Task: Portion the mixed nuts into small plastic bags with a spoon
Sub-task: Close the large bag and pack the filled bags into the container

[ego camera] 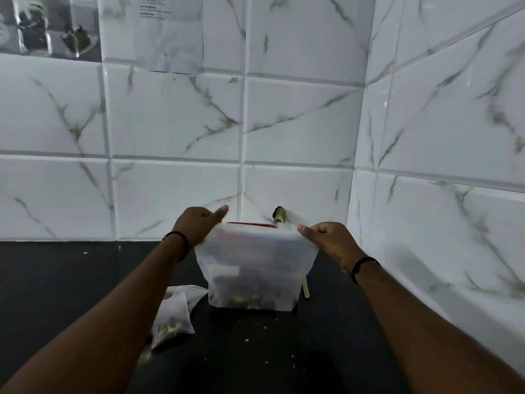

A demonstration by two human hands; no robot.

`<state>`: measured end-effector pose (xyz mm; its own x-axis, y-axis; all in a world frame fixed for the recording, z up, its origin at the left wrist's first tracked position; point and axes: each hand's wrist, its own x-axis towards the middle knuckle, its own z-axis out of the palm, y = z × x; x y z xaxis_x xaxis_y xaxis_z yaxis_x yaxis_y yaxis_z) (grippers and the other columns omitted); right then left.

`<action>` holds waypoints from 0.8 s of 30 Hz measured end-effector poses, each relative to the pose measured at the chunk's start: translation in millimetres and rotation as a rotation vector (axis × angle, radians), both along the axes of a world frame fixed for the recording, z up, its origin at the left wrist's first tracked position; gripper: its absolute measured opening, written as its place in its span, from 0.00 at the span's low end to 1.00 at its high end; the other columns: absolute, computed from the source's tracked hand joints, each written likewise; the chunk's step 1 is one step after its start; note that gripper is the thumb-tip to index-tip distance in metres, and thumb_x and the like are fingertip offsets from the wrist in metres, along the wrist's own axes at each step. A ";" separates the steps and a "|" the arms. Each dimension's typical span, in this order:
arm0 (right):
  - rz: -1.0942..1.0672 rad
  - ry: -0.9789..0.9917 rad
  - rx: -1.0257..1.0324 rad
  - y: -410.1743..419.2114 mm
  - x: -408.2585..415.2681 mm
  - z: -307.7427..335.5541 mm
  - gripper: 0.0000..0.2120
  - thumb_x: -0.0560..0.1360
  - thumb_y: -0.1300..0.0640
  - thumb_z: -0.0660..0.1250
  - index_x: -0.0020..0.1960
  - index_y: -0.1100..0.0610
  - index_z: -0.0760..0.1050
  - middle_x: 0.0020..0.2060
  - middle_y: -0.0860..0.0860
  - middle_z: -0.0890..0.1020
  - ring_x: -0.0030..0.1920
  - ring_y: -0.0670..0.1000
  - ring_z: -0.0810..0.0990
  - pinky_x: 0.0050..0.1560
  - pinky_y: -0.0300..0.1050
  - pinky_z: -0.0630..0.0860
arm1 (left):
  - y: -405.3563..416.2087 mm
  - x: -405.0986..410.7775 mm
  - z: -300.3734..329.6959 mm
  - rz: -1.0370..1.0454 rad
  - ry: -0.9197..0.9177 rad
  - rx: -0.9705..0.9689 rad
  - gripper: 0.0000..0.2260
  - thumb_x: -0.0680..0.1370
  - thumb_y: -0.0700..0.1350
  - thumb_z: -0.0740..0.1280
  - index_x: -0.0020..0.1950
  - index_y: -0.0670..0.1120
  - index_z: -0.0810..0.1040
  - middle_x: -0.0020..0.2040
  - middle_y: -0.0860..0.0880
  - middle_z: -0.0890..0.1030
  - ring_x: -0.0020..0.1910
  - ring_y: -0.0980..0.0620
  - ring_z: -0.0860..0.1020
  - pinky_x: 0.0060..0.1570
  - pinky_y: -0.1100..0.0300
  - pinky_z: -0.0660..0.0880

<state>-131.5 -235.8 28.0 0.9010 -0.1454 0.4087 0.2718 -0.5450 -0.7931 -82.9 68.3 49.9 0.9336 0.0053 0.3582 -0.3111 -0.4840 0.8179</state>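
Small bags (pixel 173 317) lie on the dark counter (pixel 56 294) at abt 7 o'clock from the big bag: frosted plastic, flat-ish, one w/ a clump of pale nuts in its low end; a 2nd seems tucked behind it, contents not readable. Left hand (pixel 199 226), black band on the wrist, fingers curled, pinches the big bag's top left corner at abt 11 o'clock. Big bag (pixel 252 265) stands upright at centre, bottom resting on the counter, frosted so the inside is hazy; a dark layer of mixed nuts (pixel 247 300) sits in the bottom, upper part looks empty. Red strip (pixel 250 224) runs along the top rim at 12 o'clock, prob. the zip seal; can't tell if mouth is sealed or parted. Dark brownish lump (pixel 279 215) on the tiled wall (pixel 298 123) just behind the rim at 1 o'clock, too blurred to ID. Pale stick (pixel 306 290) pokes out behind the bag's lower right at 4 o'clock, mostly hidden; may be the spoon handle, can't confirm. Right hand (pixel 326 240), also banded, fingers curled, pinches the top right corner at 2 o'clock. Crumbs dot the counter at 6 o'clock.
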 end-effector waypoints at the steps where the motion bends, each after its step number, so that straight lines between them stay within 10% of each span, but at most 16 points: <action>1: 0.029 0.010 -0.028 -3.7 -1.6 -1.6 0.25 0.70 0.42 0.75 0.39 0.65 0.78 0.34 0.57 0.80 0.37 0.54 0.76 0.41 0.48 0.74 | 2.5 -5.9 -0.7 -0.071 0.003 0.060 0.27 0.69 0.67 0.69 0.30 0.44 0.71 0.30 0.46 0.70 0.29 0.50 0.67 0.32 0.60 0.65; 8: 0.102 0.056 -0.105 -11.5 -2.9 -13.6 0.17 0.66 0.54 0.80 0.51 0.59 0.80 0.43 0.53 0.84 0.44 0.51 0.81 0.44 0.40 0.77 | 18.3 -4.0 -4.6 -0.072 -0.110 0.396 0.14 0.63 0.52 0.81 0.37 0.46 0.82 0.35 0.48 0.81 0.37 0.50 0.77 0.36 0.60 0.71; 15: 0.189 -0.034 0.445 9.2 -1.0 -34.8 0.11 0.74 0.57 0.74 0.54 0.59 0.77 0.46 0.54 0.82 0.48 0.52 0.79 0.45 0.40 0.77 | 10.8 -9.1 -18.7 -0.043 -0.113 -0.092 0.30 0.52 0.61 0.77 0.38 0.37 0.79 0.34 0.45 0.78 0.35 0.51 0.74 0.37 0.57 0.71; 24: -0.051 -0.045 0.298 8.1 27.2 -40.7 0.11 0.68 0.59 0.79 0.49 0.60 0.82 0.44 0.56 0.86 0.48 0.58 0.85 0.51 0.57 0.82 | -22.9 14.4 -32.5 0.114 -0.149 -0.235 0.13 0.71 0.48 0.76 0.47 0.41 0.79 0.42 0.46 0.80 0.40 0.50 0.76 0.36 0.60 0.72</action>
